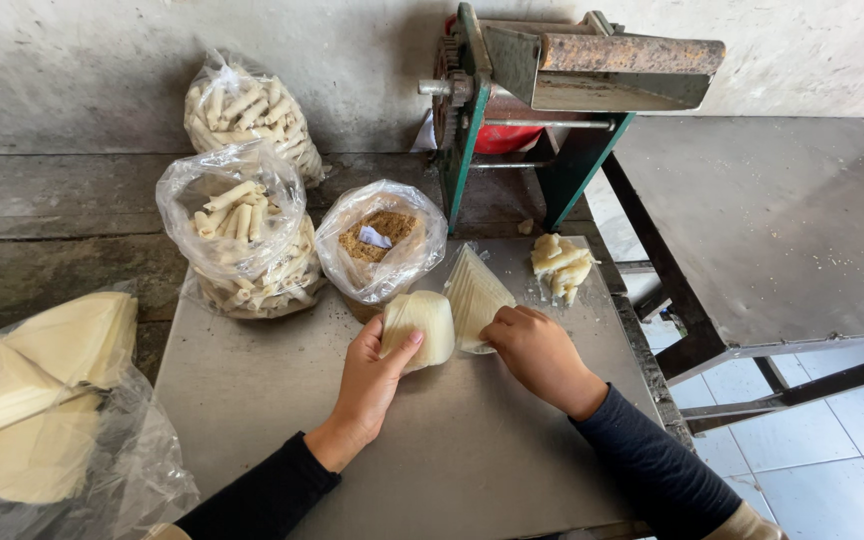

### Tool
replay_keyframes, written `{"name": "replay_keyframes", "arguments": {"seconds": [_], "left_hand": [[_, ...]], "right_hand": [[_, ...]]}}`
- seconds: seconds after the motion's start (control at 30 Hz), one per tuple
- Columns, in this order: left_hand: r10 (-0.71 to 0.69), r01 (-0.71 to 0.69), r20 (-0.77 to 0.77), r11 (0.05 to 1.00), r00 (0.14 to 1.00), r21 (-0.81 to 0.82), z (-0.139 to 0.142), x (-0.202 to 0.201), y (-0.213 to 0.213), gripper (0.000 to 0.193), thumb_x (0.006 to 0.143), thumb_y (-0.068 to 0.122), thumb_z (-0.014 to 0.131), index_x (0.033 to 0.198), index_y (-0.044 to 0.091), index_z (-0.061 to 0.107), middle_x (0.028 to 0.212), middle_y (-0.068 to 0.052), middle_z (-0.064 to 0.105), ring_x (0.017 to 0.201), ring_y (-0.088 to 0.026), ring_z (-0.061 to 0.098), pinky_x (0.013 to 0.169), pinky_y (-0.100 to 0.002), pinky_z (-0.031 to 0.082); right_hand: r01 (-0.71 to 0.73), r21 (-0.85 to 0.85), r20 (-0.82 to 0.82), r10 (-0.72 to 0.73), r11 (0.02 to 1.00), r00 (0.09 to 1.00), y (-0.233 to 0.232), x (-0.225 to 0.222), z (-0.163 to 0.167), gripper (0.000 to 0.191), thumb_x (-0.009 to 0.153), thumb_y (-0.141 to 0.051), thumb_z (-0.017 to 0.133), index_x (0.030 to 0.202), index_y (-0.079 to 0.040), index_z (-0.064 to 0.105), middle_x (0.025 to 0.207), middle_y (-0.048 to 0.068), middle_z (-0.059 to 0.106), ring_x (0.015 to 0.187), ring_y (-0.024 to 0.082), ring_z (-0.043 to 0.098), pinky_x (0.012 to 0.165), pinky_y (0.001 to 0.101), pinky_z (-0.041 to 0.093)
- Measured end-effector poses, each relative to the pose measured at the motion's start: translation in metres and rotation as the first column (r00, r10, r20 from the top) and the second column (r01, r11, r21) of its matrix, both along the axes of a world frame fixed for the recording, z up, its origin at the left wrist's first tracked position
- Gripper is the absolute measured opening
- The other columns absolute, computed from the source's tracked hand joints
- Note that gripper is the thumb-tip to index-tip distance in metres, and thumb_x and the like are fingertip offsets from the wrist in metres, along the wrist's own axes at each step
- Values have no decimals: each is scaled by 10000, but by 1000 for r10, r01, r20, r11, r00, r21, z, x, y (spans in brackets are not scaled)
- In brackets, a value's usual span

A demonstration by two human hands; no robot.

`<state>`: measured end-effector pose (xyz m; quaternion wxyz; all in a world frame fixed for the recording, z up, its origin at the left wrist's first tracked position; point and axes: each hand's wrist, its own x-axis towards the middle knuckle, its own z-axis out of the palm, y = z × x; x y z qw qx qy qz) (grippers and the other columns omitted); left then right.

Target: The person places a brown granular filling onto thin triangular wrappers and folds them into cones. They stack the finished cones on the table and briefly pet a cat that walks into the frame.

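Note:
My left hand [370, 375] holds a pale, folded sheet of dough wrapper [422, 322] lifted a little off the steel table [252, 390]. My right hand [537, 350] rests with curled fingers on the edge of a stack of triangular wrappers in clear plastic [474, 290]. Just behind the wrappers stands an open clear bag of brown crumbly filling [380, 238]. A small pile of rolled pieces [562, 265] lies at the table's far right.
Two clear bags of rolled pale sticks [247, 232], [250, 110] stand at the back left. A bag of triangular wrapper stacks [37, 400] lies at the near left. A green-framed metal machine [552, 90] and a second steel table [782, 220] stand to the right, over tiled floor.

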<state>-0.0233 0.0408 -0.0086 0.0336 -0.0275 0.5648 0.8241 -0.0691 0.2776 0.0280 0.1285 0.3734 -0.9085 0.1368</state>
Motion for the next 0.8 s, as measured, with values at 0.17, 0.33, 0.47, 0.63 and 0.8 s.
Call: {"name": "replay_keyframes", "arguments": {"seconds": [0.17, 0.33, 0.47, 0.63, 0.8], "left_hand": [[-59, 58, 5, 997, 998, 52, 2, 2, 1, 425, 971, 299, 606, 1333, 78, 592, 1176, -32, 706, 1040, -91, 676, 918, -307, 571], [-80, 80, -3, 994, 997, 80, 1, 1, 1, 406, 999, 290, 570, 1343, 75, 578, 1205, -17, 700, 1073, -82, 669, 944, -300, 562], [-95, 98, -24, 983, 995, 155, 0, 1, 0, 424, 1036, 275, 543, 1395, 52, 570, 1209, -31, 681, 1059, -89, 633, 926, -300, 525], [-222, 237, -86, 929, 971, 283, -2, 1, -2, 509, 914, 115, 538, 1419, 71, 498, 1248, -35, 690, 1148, -107, 663, 1034, -275, 522], [-259, 264, -158, 965, 953, 8, -2, 7, 3, 509, 971, 43, 590, 1472, 29, 504, 1196, -38, 663, 1041, -91, 595, 923, -279, 491]], "right_hand": [[9, 22, 24, -9, 1000, 1000, 0, 2, 0, 99, 820, -87, 708, 912, -89, 744, 882, 59, 679, 865, 279, 654, 768, 393, 539], [-6, 26, 60, 4, 1000, 998, -2, 5, 9, 130, 830, -152, 730, 946, -93, 745, 912, 59, 690, 888, 277, 665, 785, 397, 540], [13, 0, 178, -13, 1000, 984, -3, 10, 23, 249, 855, -301, 775, 968, -81, 748, 948, 81, 708, 913, 306, 666, 779, 420, 529], [-82, -403, 121, 142, 911, 982, -12, 21, 33, 322, 824, -220, 829, 1058, -57, 678, 1060, 95, 692, 981, 291, 694, 848, 380, 565], [-161, -443, 105, 229, 882, 968, -24, 32, 28, 378, 762, -130, 873, 1071, -61, 666, 1116, 111, 656, 1023, 309, 680, 852, 377, 560]]}}
